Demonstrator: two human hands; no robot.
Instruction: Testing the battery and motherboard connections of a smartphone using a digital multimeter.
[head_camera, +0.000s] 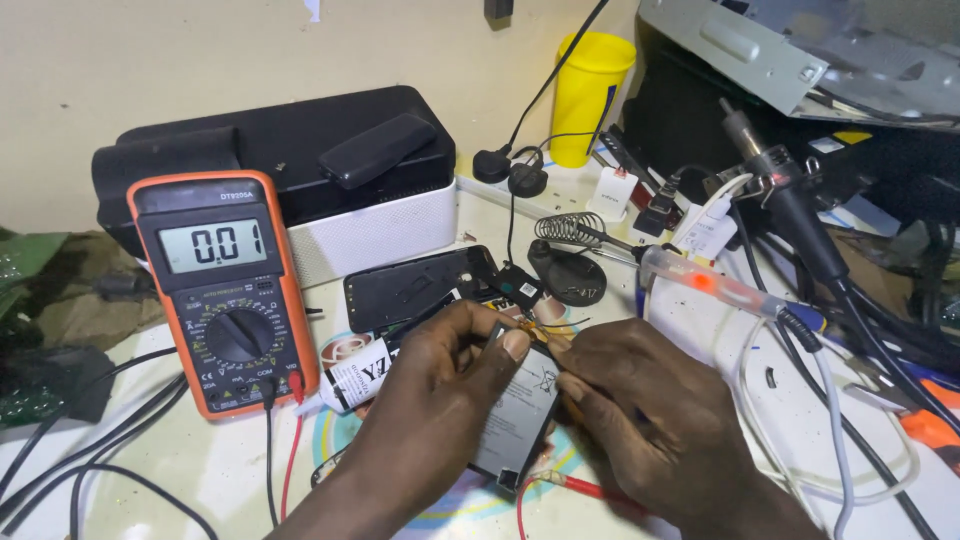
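My left hand (440, 400) grips a flat grey phone battery (520, 415) from its left side, thumb pressed on its top edge. My right hand (640, 410) rests against the battery's right edge, fingertips pinched near the battery's top corner where thin orange wires (555, 325) lie. Whether it holds a probe tip is hidden. A red probe lead (585, 488) runs under the right hand at the battery's lower end. Just behind the hands lies an opened black phone body (415, 287).
An orange digital multimeter (225, 290) stands at the left with black and red leads. A soldering iron (700, 280) rests on its coil stand (570, 235). A small white bottle (355, 378), a yellow cup (590, 90), a power strip (600, 190) and many cables crowd the table.
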